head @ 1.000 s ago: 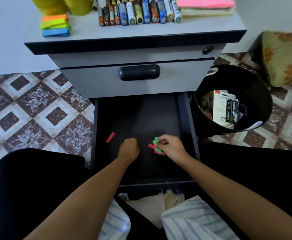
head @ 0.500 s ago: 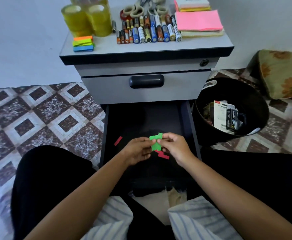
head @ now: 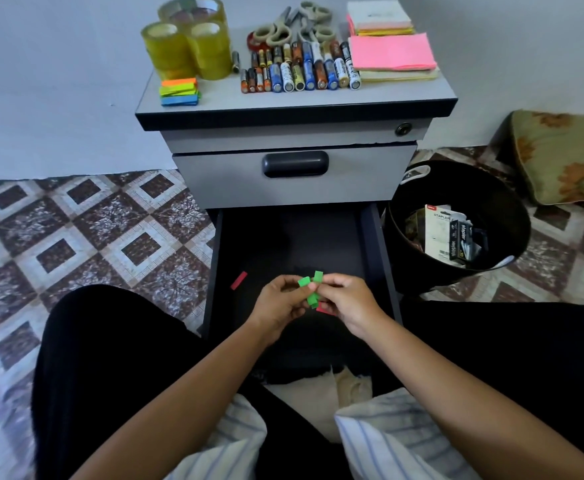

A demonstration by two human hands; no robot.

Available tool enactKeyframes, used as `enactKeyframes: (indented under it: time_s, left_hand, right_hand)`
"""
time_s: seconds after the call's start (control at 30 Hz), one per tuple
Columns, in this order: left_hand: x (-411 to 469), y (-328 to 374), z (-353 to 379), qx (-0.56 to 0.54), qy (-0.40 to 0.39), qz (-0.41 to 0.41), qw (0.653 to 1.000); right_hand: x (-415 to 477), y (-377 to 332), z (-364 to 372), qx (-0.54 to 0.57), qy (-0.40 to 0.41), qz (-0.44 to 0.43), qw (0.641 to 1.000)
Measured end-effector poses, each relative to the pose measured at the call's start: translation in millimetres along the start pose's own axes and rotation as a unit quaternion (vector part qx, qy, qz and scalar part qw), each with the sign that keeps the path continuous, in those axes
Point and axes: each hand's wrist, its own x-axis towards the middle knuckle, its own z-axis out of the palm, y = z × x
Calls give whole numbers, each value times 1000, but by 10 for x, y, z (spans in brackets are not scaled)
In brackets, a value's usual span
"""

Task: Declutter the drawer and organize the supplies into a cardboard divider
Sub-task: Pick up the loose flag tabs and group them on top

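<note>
Both hands meet over the open bottom drawer (head: pixel 375 244). The left hand (head: pixel 278 304) and right hand (head: pixel 349 301) have their fingers curled close, pinching a cluster of green paper tabs (head: pixel 313 289) between them. One red tab (head: pixel 239 280) lies loose at the drawer's left side – a second red piece (head: pixel 323 309) shows just beneath the right hand. Batteries (head: pixel 301 72) and tape rolls (head: pixel 186 50) sit on the cabinet top (head: pixel 404 95).

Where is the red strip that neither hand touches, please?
Head view: the red strip lies on the drawer floor near its left wall, left of the left hand.
</note>
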Motion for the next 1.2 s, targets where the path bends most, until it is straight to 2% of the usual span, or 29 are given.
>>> enactKeyframes:
  time_s: [0.3,0.4,0.53,0.8,0.93,1.2]
  left_hand:
    - [-2,-47,-10,-18,26,-20,999]
    - [4,-48,-43,-48,46,-23,998]
    - [13,-40,-53,-64,59,-31,996]
    - [11,-66,-36,-73,84,-39,993]
    - [10,-68,-36,-80,92,-48,991]
    - [-4,-63,-1,-105,75,-101,987]
  right_hand:
    - [-55,-39,21,38,-37,31,998]
    - [-45,-56,26,20,-13,39,999]
    - [-70,-25,23,-90,27,4,996]
    - [-123,-10,135,23,5,11,1000]
    - [-129,-1,145,-1,1,-6,1000]
    - [-79,56,132,-58,59,-20,996]
